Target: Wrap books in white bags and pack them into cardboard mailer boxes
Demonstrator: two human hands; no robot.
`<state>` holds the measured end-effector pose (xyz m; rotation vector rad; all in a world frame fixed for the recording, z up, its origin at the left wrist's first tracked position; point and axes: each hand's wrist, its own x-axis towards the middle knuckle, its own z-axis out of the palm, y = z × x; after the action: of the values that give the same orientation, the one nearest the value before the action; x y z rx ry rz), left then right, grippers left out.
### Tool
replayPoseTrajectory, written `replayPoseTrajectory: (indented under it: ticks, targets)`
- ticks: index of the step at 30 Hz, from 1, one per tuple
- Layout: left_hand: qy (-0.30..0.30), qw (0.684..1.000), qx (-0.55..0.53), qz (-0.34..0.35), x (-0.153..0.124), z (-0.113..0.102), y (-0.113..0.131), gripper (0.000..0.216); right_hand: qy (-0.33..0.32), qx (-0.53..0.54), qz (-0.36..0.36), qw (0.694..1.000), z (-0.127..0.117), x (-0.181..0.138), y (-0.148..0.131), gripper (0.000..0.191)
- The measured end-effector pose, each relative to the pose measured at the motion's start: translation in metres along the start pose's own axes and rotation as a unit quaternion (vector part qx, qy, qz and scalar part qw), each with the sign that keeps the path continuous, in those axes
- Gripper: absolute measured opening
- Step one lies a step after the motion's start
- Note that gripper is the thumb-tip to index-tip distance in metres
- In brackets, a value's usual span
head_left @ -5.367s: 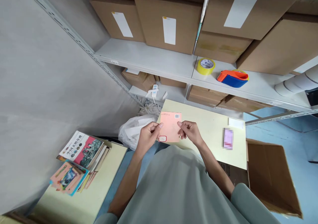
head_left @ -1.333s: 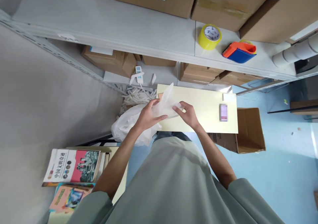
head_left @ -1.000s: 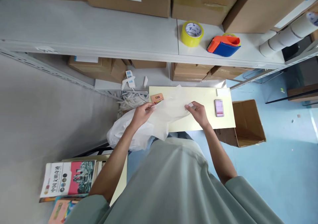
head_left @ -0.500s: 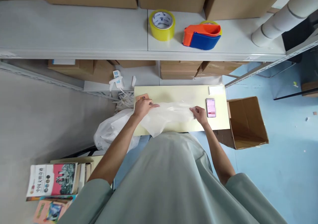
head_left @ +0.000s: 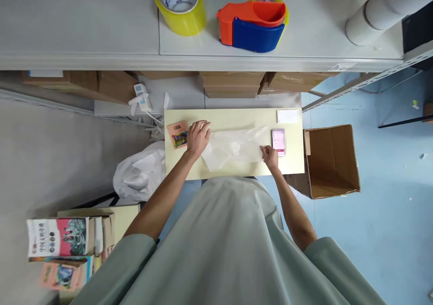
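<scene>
A clear plastic bag (head_left: 233, 148) lies flat across the cream-coloured bench (head_left: 176, 165) in front of me. My right hand (head_left: 269, 157) pinches its right edge. At the other end, my left hand (head_left: 198, 138) is next to the bag's upper left corner, fingers stretched out and holding nothing that I can see. Just left of that hand lies a small orange book (head_left: 177, 134) with a colourful cover picture. A phone (head_left: 278, 141) with a lit pinkish screen sits right above my right hand, and a white card or label (head_left: 287, 116) lies behind it.
Above the bench, a shelf (head_left: 101, 39) carries a yellow tape roll (head_left: 194, 14) and an orange-blue tape dispenser (head_left: 259, 27). An open cardboard box (head_left: 333, 160) stands at right. On the left are a white plastic sack (head_left: 138, 174) and stacked books (head_left: 57, 237).
My left hand has shifted from the small book toward the back of the bag, uncovering the book. The bag lies flatter on the bench. My view has moved slightly closer to the shelf.
</scene>
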<state>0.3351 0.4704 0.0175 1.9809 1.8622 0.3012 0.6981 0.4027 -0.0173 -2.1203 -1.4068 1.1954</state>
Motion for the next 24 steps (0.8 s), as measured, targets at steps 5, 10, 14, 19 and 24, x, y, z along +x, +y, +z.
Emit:
replayPoseTrajectory:
  ticks: [5,10,14,19,24]
  targets:
    - [0.003,0.992,0.009,-0.123,-0.049,0.034,0.012,0.074,0.004,-0.015,0.006,1.0,0.004,0.009,0.004,0.071]
    - [-0.084,0.981,0.002,-0.177,-0.083,0.066,0.013,0.068,-0.003,-0.036,0.005,0.999,0.005,0.017,0.005,0.066]
    - [-0.051,0.976,-0.021,-0.21,-0.09,0.074,0.009,0.061,0.0,-0.034,-0.009,0.999,0.004,0.022,0.01,0.065]
    - [-0.023,0.978,-0.057,-0.2,-0.081,0.061,-0.01,0.05,0.015,-0.033,-0.002,0.999,-0.005,0.028,0.017,0.066]
    - [-0.031,0.973,-0.052,-0.222,-0.066,0.043,-0.032,0.042,0.022,-0.056,-0.009,0.998,-0.014,0.029,0.021,0.065]
